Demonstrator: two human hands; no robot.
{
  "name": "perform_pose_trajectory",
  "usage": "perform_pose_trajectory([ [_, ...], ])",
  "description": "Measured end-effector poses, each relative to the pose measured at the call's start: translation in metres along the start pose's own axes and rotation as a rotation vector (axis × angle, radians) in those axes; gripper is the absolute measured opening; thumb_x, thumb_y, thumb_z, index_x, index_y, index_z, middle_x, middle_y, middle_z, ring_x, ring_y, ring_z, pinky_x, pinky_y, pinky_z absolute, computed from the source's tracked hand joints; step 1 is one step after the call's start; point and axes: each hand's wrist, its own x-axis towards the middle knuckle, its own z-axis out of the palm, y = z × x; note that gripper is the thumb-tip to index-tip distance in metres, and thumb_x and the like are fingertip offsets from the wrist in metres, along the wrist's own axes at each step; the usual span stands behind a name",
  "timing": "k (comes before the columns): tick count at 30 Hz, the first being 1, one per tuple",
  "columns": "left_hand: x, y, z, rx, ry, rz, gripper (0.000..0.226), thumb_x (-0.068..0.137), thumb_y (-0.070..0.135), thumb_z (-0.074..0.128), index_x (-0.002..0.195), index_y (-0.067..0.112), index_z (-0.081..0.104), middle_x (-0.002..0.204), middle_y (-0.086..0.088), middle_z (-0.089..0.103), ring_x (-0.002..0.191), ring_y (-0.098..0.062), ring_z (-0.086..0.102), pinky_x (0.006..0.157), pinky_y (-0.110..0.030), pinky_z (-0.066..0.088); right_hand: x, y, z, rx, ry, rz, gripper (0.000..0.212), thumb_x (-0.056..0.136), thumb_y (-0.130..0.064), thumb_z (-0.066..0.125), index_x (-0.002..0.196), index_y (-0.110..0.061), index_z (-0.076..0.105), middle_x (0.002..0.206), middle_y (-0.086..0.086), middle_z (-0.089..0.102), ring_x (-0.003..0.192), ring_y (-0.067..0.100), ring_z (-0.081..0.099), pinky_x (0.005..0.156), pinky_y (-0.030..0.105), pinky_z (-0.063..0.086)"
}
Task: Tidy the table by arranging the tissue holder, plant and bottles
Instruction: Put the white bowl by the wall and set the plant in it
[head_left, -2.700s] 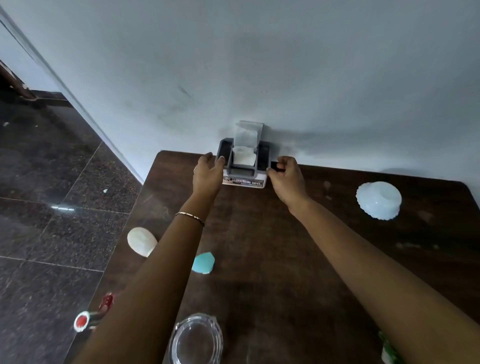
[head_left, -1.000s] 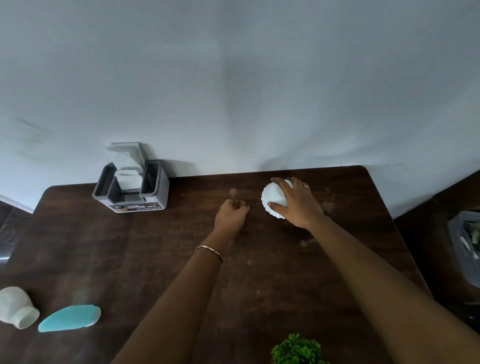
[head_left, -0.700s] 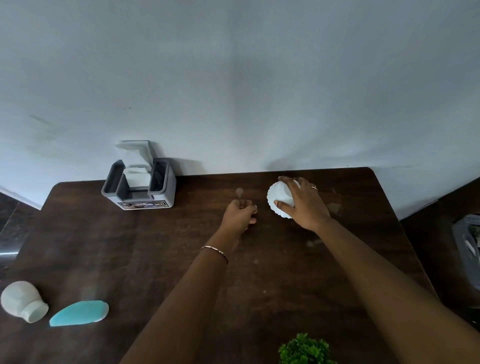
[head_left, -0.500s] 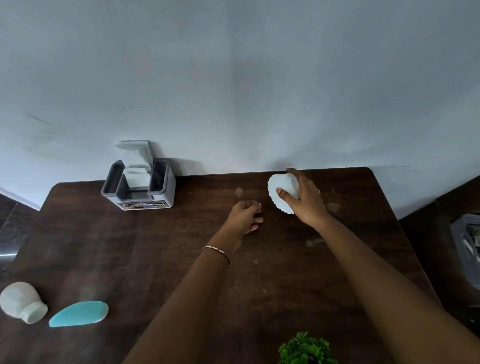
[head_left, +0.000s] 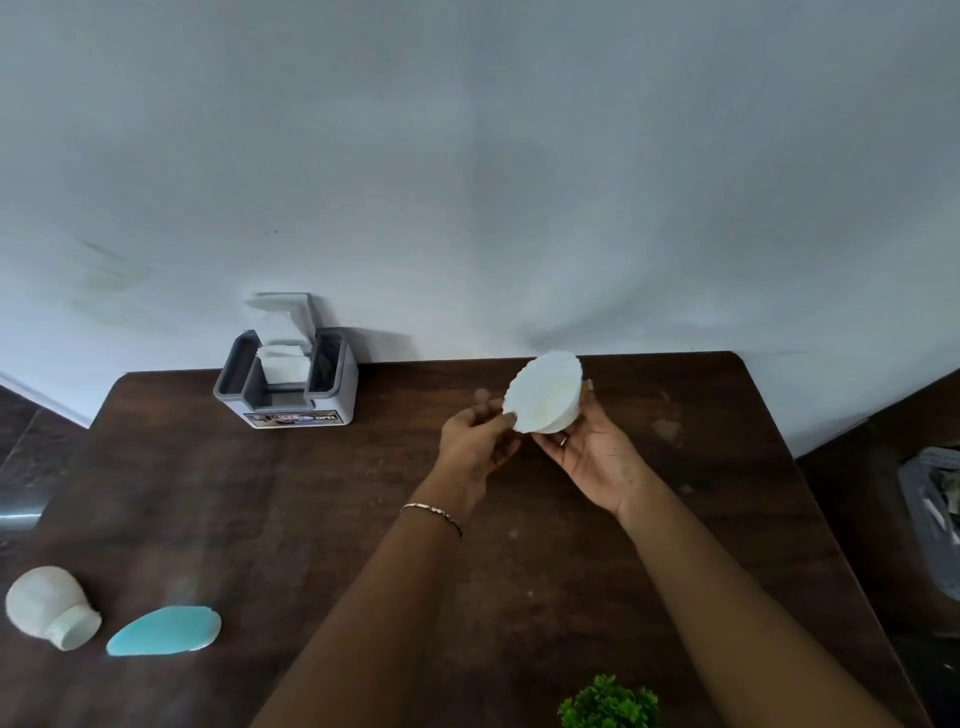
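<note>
A white scalloped bowl (head_left: 545, 397) is lifted off the table and tilted, its inside facing left. My right hand (head_left: 592, 457) cups it from below, palm up. My left hand (head_left: 475, 441) pinches its near-left rim with fingertips. The grey tissue holder (head_left: 288, 387) with white tissues stands at the back left against the wall. A green plant (head_left: 608, 704) shows at the bottom edge. A white bottle (head_left: 49, 608) and a turquoise bottle (head_left: 163, 630) lie on their sides at the front left.
The dark wooden table (head_left: 311, 519) runs up to a white wall. Dark floor lies past its left edge. A grey basket (head_left: 935, 519) sits on the floor to the right of the table.
My right hand has raised the white bowl off the table and turned it on edge. My left hand has come up from the table to take its rim.
</note>
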Motion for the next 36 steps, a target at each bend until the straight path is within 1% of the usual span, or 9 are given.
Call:
perform_pose_trajectory([
  [4, 0.002, 0.017, -0.033, -0.038, 0.162, 0.089, 0.042, 0.081, -0.006, 0.065, 0.121, -0.001, 0.056, 0.104, -0.013, 0.066, 0.08, -0.018, 0.066, 0.056, -0.02, 0.058, 0.014, 0.009, 0.038, -0.237, -0.019, 0.022, 0.029, 0.096, -0.039, 0.048, 0.12, -0.026, 0.059, 0.117, 0.002, 0.065, 0.111, 0.019, 0.06, 0.09, 0.037, 0.053],
  [8, 0.014, 0.032, -0.056, -0.029, 0.325, 0.143, 0.037, 0.08, -0.011, 0.06, 0.115, -0.001, 0.057, 0.086, -0.004, 0.061, 0.087, -0.025, 0.064, 0.053, -0.021, 0.058, 0.035, 0.017, 0.067, -0.47, 0.013, -0.012, 0.035, 0.095, -0.042, 0.051, 0.122, -0.022, 0.059, 0.119, -0.002, 0.062, 0.111, 0.013, 0.058, 0.085, 0.033, 0.053],
  [12, 0.029, 0.039, -0.069, 0.029, 0.398, 0.153, 0.042, 0.077, -0.011, 0.061, 0.118, 0.001, 0.058, 0.095, -0.009, 0.063, 0.092, -0.027, 0.065, 0.057, -0.026, 0.059, 0.053, 0.021, 0.08, -0.735, 0.069, -0.059, 0.034, 0.09, -0.01, 0.059, 0.124, -0.015, 0.057, 0.114, 0.001, 0.063, 0.106, 0.017, 0.061, 0.083, 0.028, 0.055],
  [14, 0.033, 0.041, -0.071, 0.038, 0.412, 0.157, 0.041, 0.077, -0.01, 0.061, 0.116, 0.003, 0.059, 0.095, -0.008, 0.063, 0.093, -0.026, 0.065, 0.055, -0.025, 0.059, 0.062, 0.023, 0.083, -0.82, 0.137, -0.086, 0.038, 0.084, -0.003, 0.059, 0.121, -0.012, 0.06, 0.111, 0.006, 0.066, 0.098, 0.019, 0.066, 0.079, 0.03, 0.058],
  [18, 0.038, 0.046, -0.073, 0.026, 0.431, 0.163, 0.038, 0.078, -0.007, 0.062, 0.115, 0.004, 0.06, 0.099, -0.009, 0.063, 0.091, -0.024, 0.065, 0.06, -0.026, 0.058, 0.073, 0.025, 0.086, -0.872, 0.219, -0.091, 0.039, 0.078, -0.002, 0.062, 0.115, -0.014, 0.063, 0.103, 0.004, 0.068, 0.084, 0.018, 0.069, 0.082, 0.048, 0.058],
  [21, 0.043, 0.047, -0.075, 0.031, 0.431, 0.17, 0.038, 0.077, -0.004, 0.064, 0.114, 0.005, 0.062, 0.098, -0.008, 0.064, 0.09, -0.024, 0.066, 0.058, -0.023, 0.058, 0.076, 0.026, 0.088, -0.876, 0.239, -0.074, 0.041, 0.078, -0.001, 0.061, 0.117, -0.013, 0.062, 0.097, 0.003, 0.067, 0.08, 0.017, 0.069, 0.083, 0.051, 0.057],
  [26, 0.042, 0.047, -0.077, 0.037, 0.402, 0.15, 0.037, 0.08, -0.002, 0.066, 0.116, 0.006, 0.061, 0.103, -0.01, 0.063, 0.091, -0.024, 0.065, 0.07, -0.029, 0.058, 0.073, 0.022, 0.088, -0.804, 0.207, -0.04, 0.037, 0.086, -0.002, 0.063, 0.122, -0.006, 0.058, 0.111, 0.011, 0.065, 0.089, 0.019, 0.065, 0.087, 0.038, 0.057],
  [32, 0.028, 0.04, -0.075, 0.031, 0.399, 0.113, 0.053, 0.081, 0.017, 0.069, 0.128, 0.011, 0.046, 0.124, -0.013, 0.058, 0.098, -0.021, 0.057, 0.078, -0.034, 0.054, 0.039, 0.012, 0.09, -0.8, 0.205, -0.096, 0.036, 0.09, -0.015, 0.061, 0.125, -0.007, 0.055, 0.084, -0.001, 0.061, 0.073, 0.009, 0.058, 0.078, 0.029, 0.054],
  [36, -0.019, 0.025, -0.055, 0.234, 0.376, 0.214, 0.047, 0.081, 0.02, 0.066, 0.124, 0.013, 0.047, 0.109, 0.0, 0.055, 0.103, -0.019, 0.056, 0.096, -0.041, 0.05, -0.015, 0.0, 0.071, -0.812, 0.147, -0.122, 0.029, 0.09, -0.018, 0.063, 0.118, -0.013, 0.058, 0.095, -0.002, 0.062, 0.087, 0.011, 0.061, 0.077, 0.025, 0.053],
])
